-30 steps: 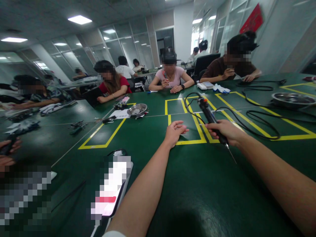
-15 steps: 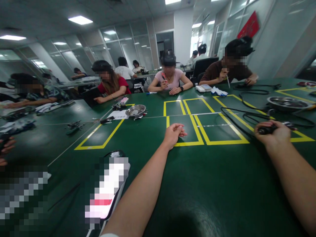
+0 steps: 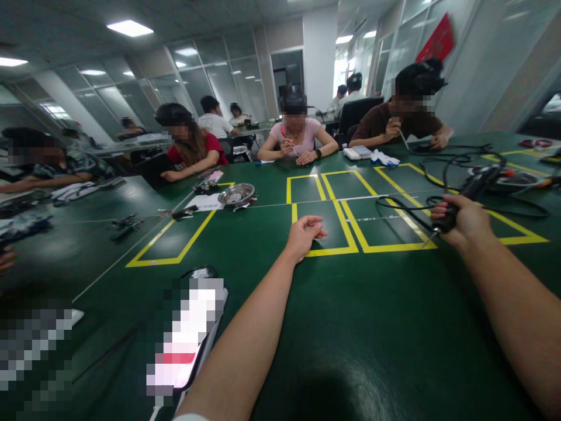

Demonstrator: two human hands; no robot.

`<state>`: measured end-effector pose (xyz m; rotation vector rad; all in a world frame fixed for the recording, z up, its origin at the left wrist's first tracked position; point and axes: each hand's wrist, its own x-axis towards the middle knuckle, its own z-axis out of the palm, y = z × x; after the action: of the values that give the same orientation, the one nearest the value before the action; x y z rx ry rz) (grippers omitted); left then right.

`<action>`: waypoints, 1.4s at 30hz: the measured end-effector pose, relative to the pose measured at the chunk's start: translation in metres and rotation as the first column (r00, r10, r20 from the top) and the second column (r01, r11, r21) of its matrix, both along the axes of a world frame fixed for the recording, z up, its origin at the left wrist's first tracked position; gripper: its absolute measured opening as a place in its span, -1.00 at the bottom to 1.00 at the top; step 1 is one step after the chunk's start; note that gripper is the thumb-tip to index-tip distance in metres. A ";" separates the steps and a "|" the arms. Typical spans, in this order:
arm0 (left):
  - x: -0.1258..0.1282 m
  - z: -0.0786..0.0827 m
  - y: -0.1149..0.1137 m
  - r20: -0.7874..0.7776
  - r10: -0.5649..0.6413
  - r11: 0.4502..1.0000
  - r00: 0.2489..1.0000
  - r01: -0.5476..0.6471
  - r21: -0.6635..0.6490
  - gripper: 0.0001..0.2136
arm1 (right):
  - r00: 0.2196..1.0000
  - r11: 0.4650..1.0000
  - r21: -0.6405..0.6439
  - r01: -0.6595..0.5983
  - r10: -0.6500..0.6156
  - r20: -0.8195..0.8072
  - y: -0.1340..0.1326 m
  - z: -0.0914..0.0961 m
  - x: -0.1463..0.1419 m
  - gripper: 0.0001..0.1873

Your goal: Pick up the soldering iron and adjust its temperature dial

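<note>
My right hand is closed round a black electric screwdriver, its body tilted up to the right and its tip pointing down-left at the green table. The tool's black cable loops across the yellow taped boxes. My left hand rests on the table beside the yellow tape, fingers loosely curled and apart, holding nothing.
A phone lies by my left forearm. A metal bowl and small parts sit at centre left, another metal bowl at the right. Several people sit round the far and left sides of the table.
My right hand carried the screwdriver from the middle out to the right, then raised and tilted it. The left hand stayed put.
</note>
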<state>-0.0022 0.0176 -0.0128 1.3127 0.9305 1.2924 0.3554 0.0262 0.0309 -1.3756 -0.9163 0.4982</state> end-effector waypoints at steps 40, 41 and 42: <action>-0.001 0.000 -0.001 0.011 -0.179 0.983 0.984 0.179 -0.039 -0.58 | 0.057 0.954 -0.278 0.114 0.273 0.960 -0.041 -0.028 -0.140 -0.84; -0.001 0.000 -0.001 0.007 -0.180 0.983 0.984 0.180 -0.042 -0.59 | 0.057 0.954 -0.277 0.111 0.272 0.960 -0.041 -0.028 -0.140 -0.83; -0.001 0.000 -0.001 0.005 -0.180 0.983 0.984 0.180 -0.041 -0.60 | 0.055 0.956 -0.274 0.108 0.269 0.961 -0.040 -0.028 -0.140 -0.82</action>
<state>-0.0032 0.0167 -0.0123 1.3315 0.8140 1.1287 0.2154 -0.0141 0.0031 -1.9278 -2.1892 -0.4933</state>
